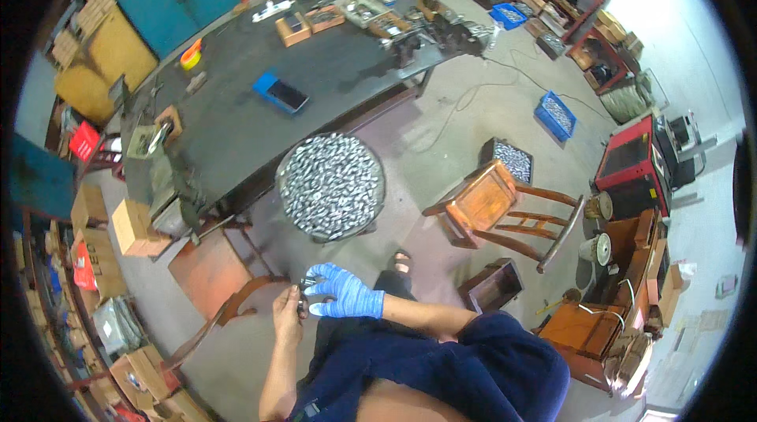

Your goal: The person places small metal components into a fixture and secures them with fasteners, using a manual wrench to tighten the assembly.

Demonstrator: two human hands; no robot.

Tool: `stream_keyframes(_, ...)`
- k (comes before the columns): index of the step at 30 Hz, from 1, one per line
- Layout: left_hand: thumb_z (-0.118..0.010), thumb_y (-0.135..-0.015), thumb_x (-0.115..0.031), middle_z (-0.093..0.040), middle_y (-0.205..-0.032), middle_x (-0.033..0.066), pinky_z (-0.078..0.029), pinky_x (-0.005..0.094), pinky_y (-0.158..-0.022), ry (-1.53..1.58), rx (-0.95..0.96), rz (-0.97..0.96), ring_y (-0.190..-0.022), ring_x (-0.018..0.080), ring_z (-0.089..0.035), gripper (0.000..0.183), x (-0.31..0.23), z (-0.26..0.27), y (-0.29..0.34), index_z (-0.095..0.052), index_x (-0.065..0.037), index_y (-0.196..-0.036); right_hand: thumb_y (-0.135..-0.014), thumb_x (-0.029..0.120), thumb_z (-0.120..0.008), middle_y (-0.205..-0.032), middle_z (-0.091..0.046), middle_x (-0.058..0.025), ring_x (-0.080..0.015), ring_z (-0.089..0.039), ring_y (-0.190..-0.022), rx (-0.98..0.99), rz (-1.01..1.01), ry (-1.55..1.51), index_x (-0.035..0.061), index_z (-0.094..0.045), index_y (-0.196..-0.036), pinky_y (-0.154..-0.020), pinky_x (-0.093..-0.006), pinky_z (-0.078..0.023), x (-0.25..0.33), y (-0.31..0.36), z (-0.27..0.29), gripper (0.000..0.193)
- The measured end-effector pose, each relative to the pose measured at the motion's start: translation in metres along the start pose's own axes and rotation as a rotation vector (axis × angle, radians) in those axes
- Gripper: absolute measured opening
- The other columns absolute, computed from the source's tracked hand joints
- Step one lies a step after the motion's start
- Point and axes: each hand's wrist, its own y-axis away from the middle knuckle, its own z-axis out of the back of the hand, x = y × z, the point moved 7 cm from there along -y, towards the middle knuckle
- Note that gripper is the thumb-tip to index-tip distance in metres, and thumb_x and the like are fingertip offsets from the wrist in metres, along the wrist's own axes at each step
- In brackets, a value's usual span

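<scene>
In front of my body, my two hands meet over the floor. My bare left hand (287, 318) pinches a small dark metal part (303, 308) at its fingertips. My right hand (347, 294), in a blue knit glove, curls its fingers round another small shiny metal part (307, 284), right beside the left fingertips. The exact shape of both parts is too small to make out. Just beyond the hands stands a round tub (384, 185) heaped with many small silvery metal pieces (331, 185).
A dark workbench (229, 126) carries a blue tray (281, 92), a vise (406, 48) and wooden boxes. Wooden chairs stand at left (209, 268) and right (485, 197). Farther right are a crate of metal pieces (512, 160), a blue bin (556, 116) and a floor cable (465, 95).
</scene>
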Motion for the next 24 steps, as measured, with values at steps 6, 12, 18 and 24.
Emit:
stream_keyframes(6, -0.054, -0.088, -0.032, -0.046, -0.059, -0.0019, -0.031, 0.0204, -0.043, -0.299, 0.191, 0.132, -0.050, 0.0052, -0.041, 0.029, 0.017, -0.167, -0.025, -0.057, -0.005, -0.079, -0.070, 0.035, -0.072, -0.113, -0.050, -0.0165, -0.0327, -0.049, -0.105, -0.122, -0.114, -0.061, 0.0048, -0.065, -0.097, -0.090, -0.0392, -0.041, -0.055, 0.073, 0.120, 0.041)
stream_keyframes(12, -0.056, -0.087, -0.030, -0.049, -0.058, 0.0001, -0.029, 0.0220, -0.040, -0.052, 0.308, 0.192, -0.045, 0.0069, -0.039, 0.027, 0.079, -0.301, -0.076, -0.059, -0.004, -0.082, -0.068, 0.021, -0.075, -0.107, -0.054, -0.0122, -0.0226, -0.054, -0.098, -0.142, -0.173, -0.172, 0.0015, -0.065, -0.092, -0.089, -0.0329, -0.043, -0.107, 0.123, 0.254, 0.033)
stream_keyframes(18, -0.054, -0.088, -0.031, -0.045, -0.054, 0.0024, -0.026, 0.0242, -0.038, 0.091, 0.276, 0.278, -0.040, 0.0101, -0.035, 0.028, 0.064, -0.357, -0.073, -0.052, -0.006, -0.076, -0.075, 0.015, -0.068, -0.092, -0.065, -0.0054, -0.0145, -0.061, -0.087, -0.372, -0.686, -0.593, 0.0049, -0.066, -0.090, -0.080, -0.0285, -0.047, -0.227, 0.229, 0.344, 0.018)
stream_keyframes(24, -0.051, -0.088, -0.028, -0.042, -0.055, 0.0023, -0.028, 0.0260, -0.043, -0.009, 0.312, 0.227, -0.042, 0.0113, -0.033, 0.023, 0.052, -0.363, -0.100, -0.051, -0.006, -0.080, -0.071, 0.043, -0.055, -0.080, -0.065, -0.0116, -0.0290, -0.062, -0.078, -0.587, -1.230, 0.841, 0.0142, -0.070, -0.078, -0.072, -0.0386, -0.049, -0.271, 0.442, 0.459, 0.034)
